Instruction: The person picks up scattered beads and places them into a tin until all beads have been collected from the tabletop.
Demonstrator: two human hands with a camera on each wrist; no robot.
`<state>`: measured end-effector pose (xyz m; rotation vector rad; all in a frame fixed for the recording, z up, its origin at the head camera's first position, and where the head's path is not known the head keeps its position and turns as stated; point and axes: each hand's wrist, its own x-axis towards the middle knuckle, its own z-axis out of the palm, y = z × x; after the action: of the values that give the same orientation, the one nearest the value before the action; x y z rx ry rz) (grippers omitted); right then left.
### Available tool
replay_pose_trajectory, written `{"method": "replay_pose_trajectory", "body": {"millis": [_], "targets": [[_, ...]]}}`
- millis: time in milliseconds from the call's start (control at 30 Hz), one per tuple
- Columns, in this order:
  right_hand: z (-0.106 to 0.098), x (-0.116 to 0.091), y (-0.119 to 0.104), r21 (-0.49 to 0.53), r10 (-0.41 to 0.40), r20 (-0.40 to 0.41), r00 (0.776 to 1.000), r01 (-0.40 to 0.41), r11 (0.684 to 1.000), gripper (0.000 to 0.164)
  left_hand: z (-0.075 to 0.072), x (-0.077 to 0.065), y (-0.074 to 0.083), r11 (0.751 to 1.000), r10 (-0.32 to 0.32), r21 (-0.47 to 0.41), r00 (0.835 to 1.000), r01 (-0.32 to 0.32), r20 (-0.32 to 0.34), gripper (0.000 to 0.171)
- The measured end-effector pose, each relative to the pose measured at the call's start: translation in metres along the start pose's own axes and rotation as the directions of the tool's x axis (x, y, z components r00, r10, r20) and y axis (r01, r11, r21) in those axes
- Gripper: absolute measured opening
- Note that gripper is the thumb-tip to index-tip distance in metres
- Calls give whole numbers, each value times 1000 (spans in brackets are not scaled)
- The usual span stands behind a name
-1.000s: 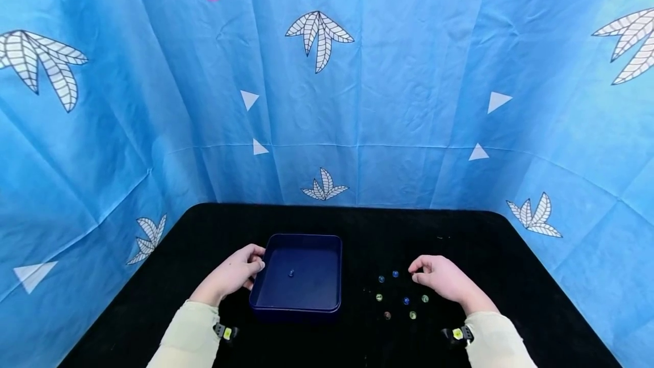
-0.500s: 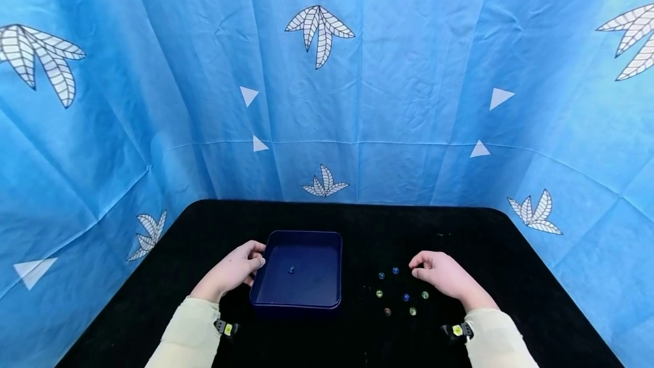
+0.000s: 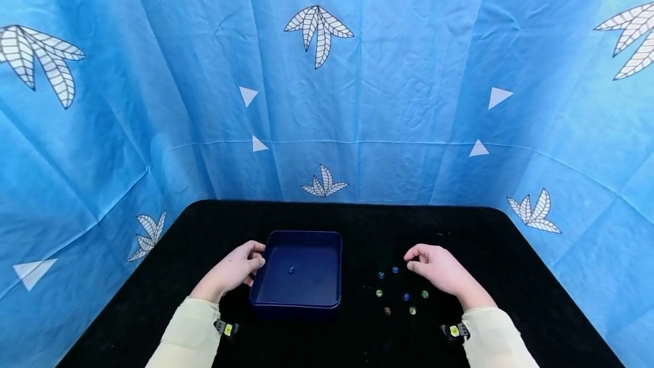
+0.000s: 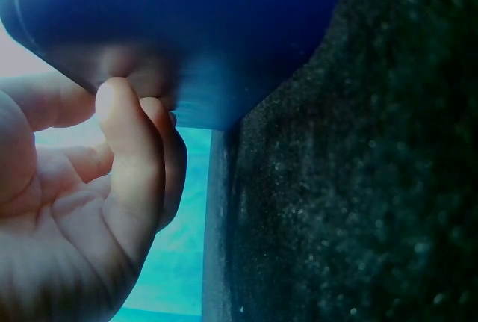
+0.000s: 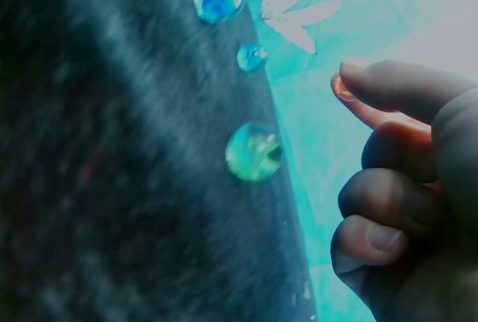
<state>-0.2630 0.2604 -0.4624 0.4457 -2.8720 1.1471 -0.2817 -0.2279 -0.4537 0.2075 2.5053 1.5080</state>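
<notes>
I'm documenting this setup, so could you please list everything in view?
Tray: one, dark blue, on the table.
Tray marble: one, blue, on the tray's floor.
Blue marbles: three, blue, right of the tray.
Green marbles: three, green, same cluster.
Brownish marble: one, reddish brown, same cluster.
Pinched item: one, orange, possibly a marble, in the right hand.
Table: one, black, under the tray.
Curtain: one, blue, leaf-printed, behind the table.
Wrist devices: two, black-and-yellow, against the sleeves.
Sleeves: two, cream, at the bottom.
Left hand: one, bare, holding the tray's left side.
Right hand: one, bare, by the marbles.

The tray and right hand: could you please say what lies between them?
The head view shows marbles on the black table, two blue ones most directly between.
</notes>
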Motion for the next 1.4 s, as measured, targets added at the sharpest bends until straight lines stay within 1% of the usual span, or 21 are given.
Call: {"method": "replay_pose_trajectory", "body": {"millis": [100, 300, 533, 733, 967, 1133, 1400], "targets": [[-1, 1, -6, -7, -1, -14, 1000, 1, 1000, 14, 1, 0, 1, 1000, -4, -3, 1000, 4, 2, 35], [0, 5, -25, -4, -18, -13, 1000, 18, 1000, 13, 2, -1, 1, 1000, -12, 0, 1000, 12, 0, 35], [7, 19, -54, 24, -55, 2, 999, 55, 998, 11, 1, -1, -1, 1000, -11, -7, 1000, 11, -5, 34], [16, 34, -84, 14, -97, 23, 995, 97, 995, 12, -1, -1, -2, 1000, -7, 0, 1000, 7, -6, 33], [28, 51, -110, -29, -163, 30, 986, 164, 986, 11, -1, -1, 0, 1000, 0, 0, 1000, 0, 1, 33], [37, 59, -125, -27, -184, 56, 981, 186, 982, 11, -1, -1, 2, 1000, 4, -5, 1000, -4, 9, 33], [51, 65, -144, -17, -224, 91, 970, 227, 974, 12, 0, -1, 3, 1000, 7, 4, 1000, -7, 10, 34]]}}
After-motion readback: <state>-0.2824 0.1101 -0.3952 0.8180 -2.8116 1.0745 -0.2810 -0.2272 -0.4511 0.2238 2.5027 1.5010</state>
